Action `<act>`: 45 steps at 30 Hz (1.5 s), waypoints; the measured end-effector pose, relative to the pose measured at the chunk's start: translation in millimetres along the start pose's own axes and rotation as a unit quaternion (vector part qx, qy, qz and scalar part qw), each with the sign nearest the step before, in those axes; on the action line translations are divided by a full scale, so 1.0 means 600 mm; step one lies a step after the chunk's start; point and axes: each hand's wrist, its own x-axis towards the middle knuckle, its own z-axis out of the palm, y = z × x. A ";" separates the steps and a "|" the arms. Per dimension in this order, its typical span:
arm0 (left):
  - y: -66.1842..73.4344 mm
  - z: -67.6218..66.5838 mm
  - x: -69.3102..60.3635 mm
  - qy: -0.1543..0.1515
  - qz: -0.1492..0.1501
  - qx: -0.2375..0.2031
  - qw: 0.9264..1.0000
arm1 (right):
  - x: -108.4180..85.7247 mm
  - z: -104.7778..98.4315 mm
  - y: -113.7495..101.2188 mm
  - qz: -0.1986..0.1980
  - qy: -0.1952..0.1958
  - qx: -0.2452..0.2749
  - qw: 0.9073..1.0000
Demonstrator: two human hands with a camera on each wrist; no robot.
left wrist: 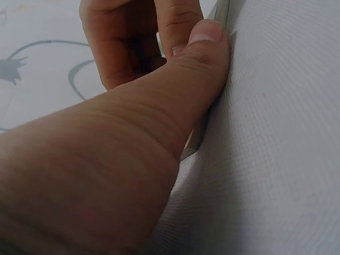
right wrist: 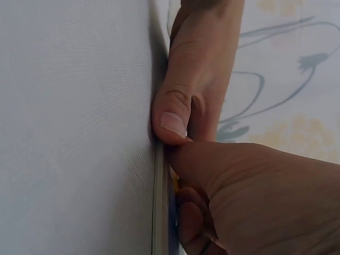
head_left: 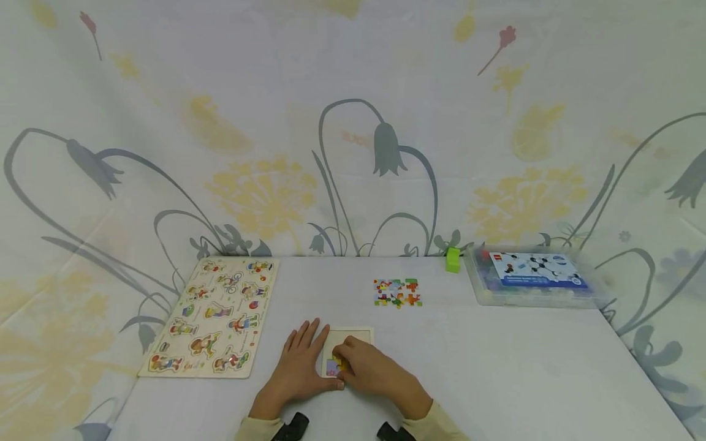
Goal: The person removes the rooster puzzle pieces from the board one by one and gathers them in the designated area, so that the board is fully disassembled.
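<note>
A small pale puzzle tray (head_left: 361,333) lies flat near the front of the table. My left hand (head_left: 300,367) steadies it, with straight fingers spread along its left edge and the thumb against the near edge. Over the tray, my right hand (head_left: 369,370) curls its fingers and pinches a yellow puzzle piece (head_left: 339,361), mostly hidden by the fingers. A purple puzzle piece (head_left: 333,367) sits in the tray's near left corner. In the right wrist view, the left thumb (right wrist: 172,119) touches the right hand's fingertip at the tray's edge (right wrist: 159,212).
Several colourful jigsaw pieces (head_left: 397,294) lie grouped behind the tray. A wooden picture board (head_left: 226,327) lies to the left. At the back right are a green block (head_left: 453,260) and a clear plastic box (head_left: 535,278) with a printed label.
</note>
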 end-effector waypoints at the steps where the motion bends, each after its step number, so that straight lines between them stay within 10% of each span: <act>1: 0.000 0.000 0.000 0.002 0.001 0.000 1.000 | 0.000 -0.001 -0.002 -0.006 0.001 -0.010 1.000; 15: -0.001 0.000 0.001 -0.013 -0.008 -0.011 1.000 | -0.003 -0.017 0.029 -0.012 0.051 0.085 0.995; 27: -0.004 0.003 0.000 -0.020 -0.017 -0.018 1.000 | -0.025 -0.038 0.143 0.143 0.187 0.049 0.971; 45: -0.004 0.004 0.004 -0.018 -0.020 -0.017 1.000 | -0.020 -0.025 0.156 0.153 0.244 0.034 0.957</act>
